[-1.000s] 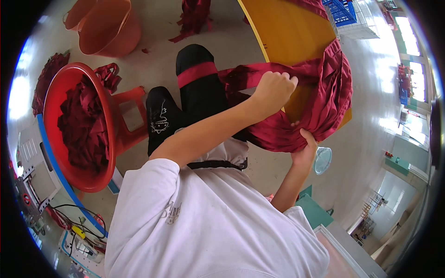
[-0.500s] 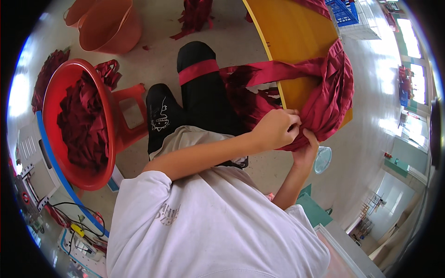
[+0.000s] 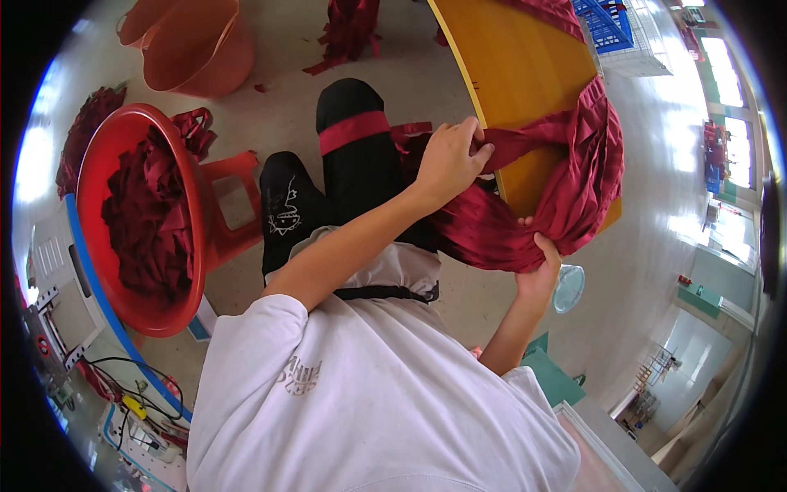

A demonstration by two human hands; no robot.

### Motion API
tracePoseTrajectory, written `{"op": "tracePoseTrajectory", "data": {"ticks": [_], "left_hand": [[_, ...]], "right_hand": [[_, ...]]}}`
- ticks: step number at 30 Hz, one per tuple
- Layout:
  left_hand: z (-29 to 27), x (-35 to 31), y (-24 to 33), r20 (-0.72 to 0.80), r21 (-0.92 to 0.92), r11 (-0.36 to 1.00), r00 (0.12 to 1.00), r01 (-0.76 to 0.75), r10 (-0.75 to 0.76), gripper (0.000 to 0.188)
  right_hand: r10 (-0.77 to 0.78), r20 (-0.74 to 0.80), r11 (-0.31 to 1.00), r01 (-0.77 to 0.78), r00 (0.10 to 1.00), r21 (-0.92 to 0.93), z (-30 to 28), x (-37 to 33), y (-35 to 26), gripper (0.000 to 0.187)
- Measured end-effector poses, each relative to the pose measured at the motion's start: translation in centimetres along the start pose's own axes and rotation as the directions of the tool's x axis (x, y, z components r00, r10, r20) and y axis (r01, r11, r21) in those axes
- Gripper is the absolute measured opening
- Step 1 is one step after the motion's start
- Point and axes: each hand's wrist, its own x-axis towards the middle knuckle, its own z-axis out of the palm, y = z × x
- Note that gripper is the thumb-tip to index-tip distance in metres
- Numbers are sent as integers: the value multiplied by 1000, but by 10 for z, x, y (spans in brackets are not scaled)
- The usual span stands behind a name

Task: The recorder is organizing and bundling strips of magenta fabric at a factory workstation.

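A thick bundle of dark red fabric strips (image 3: 594, 168) loops over the right end of a yellow-brown table and hangs down toward my lap. My right hand (image 3: 541, 258) grips the bundle's lower bend, thumb on top and fingers underneath. Up at the table's near edge, my left hand (image 3: 451, 164) is closed in a pinch on a dark red fabric strip (image 3: 520, 141) that runs right into the bundle. Its fingertips are partly hidden. A red band (image 3: 354, 131) lies across my black-covered knee.
The yellow-brown table (image 3: 516, 74) stands ahead. To the left, a red basin (image 3: 197, 246) full of dark red fabric sits on a red stool (image 3: 234, 168). Orange-red buckets (image 3: 197, 53) stand at the far left. A blue crate (image 3: 602, 25) is at the far right.
My left hand has moved up and left, from beside my right hand to the table's edge. The strip there has shifted with it. My right hand stays on the bundle.
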Motion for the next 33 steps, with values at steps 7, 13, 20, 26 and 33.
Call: {"op": "tracePoseTrajectory", "data": {"ticks": [7,13,20,26,33], "left_hand": [[9,-9,-1,-190,-3,990,972,-139,135,26],[0,-9,-3,-22,-21,1000,999,-24,23,26],[-1,-7,4,-220,112,957,932,-268,287,18],[-1,-32,46,118,-376,927,991,-10,59,18],[38,-73,54,160,-325,920,946,-220,283,12]], "right_hand": [[1,6,1000,-1,1000,-5,4,0,-2,43],[16,2,1000,-16,1000,12,0,1,0,43],[36,4,999,-36,999,14,-1,3,-1,44],[30,2,999,-30,1000,-33,4,1,-1,45],[80,-27,997,-80,996,-5,-7,3,-2,43]]}}
